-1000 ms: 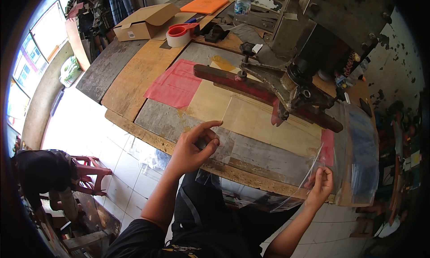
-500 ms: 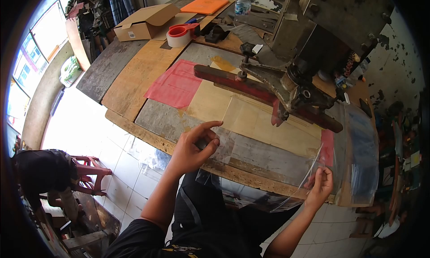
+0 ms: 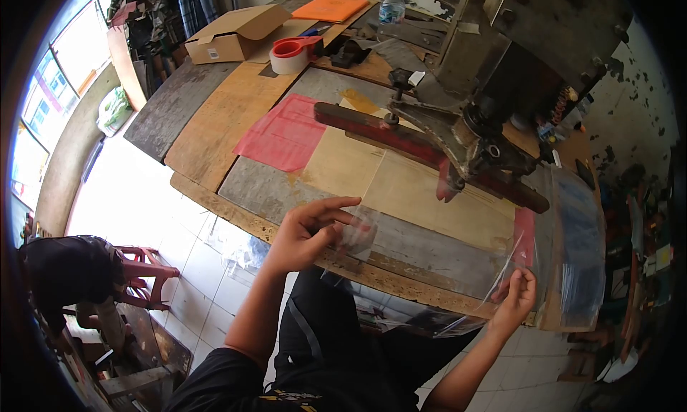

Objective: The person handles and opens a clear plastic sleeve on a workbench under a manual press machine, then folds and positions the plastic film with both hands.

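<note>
A clear plastic sheet (image 3: 436, 229) lies partly over the tan board (image 3: 340, 162) on the worktable, and its near part hangs past the table's front edge. My left hand (image 3: 309, 237) is at the sheet's left side, thumb and fingers closed on the film, index finger stretched along it. At the near right corner, my right hand (image 3: 517, 297) pinches the sheet's edge, which stands up in a bright fold. Beyond the hands, a machine's long red-brown pressing bar (image 3: 429, 154) spans the board. Glare hides parts of the sheet's outline.
Pink sheets (image 3: 283, 133) flank the board. At the back are a cardboard box (image 3: 232, 36), a tape roll (image 3: 288, 58), an orange folder (image 3: 330, 8) and a water bottle (image 3: 391, 8). Stacked clear sheets (image 3: 581, 269) lie right. A person (image 3: 71, 276) is by a red stool (image 3: 143, 272).
The sheet's left edge has shifted slightly right over the board. My left fingers have straightened a little and stay close to the film. My right hand holds nearly the same place.
</note>
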`<state>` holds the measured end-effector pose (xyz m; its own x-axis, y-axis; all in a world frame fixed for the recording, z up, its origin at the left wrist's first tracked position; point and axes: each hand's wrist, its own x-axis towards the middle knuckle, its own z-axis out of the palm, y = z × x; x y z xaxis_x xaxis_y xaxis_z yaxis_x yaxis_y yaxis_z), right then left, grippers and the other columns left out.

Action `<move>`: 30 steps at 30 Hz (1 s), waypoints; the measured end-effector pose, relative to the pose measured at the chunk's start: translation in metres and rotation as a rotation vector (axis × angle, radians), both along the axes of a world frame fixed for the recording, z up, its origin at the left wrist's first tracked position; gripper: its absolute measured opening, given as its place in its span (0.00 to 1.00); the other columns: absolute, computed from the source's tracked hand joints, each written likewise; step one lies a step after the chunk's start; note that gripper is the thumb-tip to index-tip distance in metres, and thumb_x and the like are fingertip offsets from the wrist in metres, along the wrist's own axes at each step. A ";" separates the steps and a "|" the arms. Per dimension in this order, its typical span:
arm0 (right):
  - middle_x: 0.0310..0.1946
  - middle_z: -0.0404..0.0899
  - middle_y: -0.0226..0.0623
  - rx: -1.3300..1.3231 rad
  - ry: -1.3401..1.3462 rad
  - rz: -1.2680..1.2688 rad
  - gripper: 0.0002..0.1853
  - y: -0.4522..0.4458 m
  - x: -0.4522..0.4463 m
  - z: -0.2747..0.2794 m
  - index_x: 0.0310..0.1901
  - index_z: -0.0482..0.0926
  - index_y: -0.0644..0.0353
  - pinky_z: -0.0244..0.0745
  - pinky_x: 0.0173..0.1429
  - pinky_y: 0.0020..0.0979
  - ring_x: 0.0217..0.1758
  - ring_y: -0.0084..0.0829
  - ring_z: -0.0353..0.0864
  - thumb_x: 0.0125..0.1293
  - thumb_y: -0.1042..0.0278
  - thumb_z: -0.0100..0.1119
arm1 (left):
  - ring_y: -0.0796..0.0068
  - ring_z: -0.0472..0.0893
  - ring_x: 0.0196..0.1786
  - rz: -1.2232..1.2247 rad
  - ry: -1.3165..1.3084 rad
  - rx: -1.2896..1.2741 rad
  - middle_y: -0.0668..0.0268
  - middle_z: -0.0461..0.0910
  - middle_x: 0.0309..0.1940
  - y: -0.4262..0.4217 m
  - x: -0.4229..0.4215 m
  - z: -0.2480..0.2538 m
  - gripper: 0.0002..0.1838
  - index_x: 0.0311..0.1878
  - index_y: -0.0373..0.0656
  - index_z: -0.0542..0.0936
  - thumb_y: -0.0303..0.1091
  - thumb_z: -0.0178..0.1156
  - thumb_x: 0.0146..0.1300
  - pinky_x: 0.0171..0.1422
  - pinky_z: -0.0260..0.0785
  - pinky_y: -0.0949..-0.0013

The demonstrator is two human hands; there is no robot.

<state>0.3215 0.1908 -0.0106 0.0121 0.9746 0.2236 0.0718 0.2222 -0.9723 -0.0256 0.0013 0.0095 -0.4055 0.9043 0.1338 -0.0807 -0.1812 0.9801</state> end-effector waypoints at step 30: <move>0.27 0.76 0.22 0.020 -0.005 0.008 0.10 0.003 0.001 -0.004 0.48 0.79 0.59 0.64 0.25 0.19 0.25 0.12 0.71 0.77 0.62 0.62 | 0.90 0.73 0.28 -0.063 0.122 -0.005 0.63 0.89 0.51 -0.003 -0.004 0.004 0.31 0.71 0.35 0.75 0.19 0.60 0.61 0.38 0.69 0.81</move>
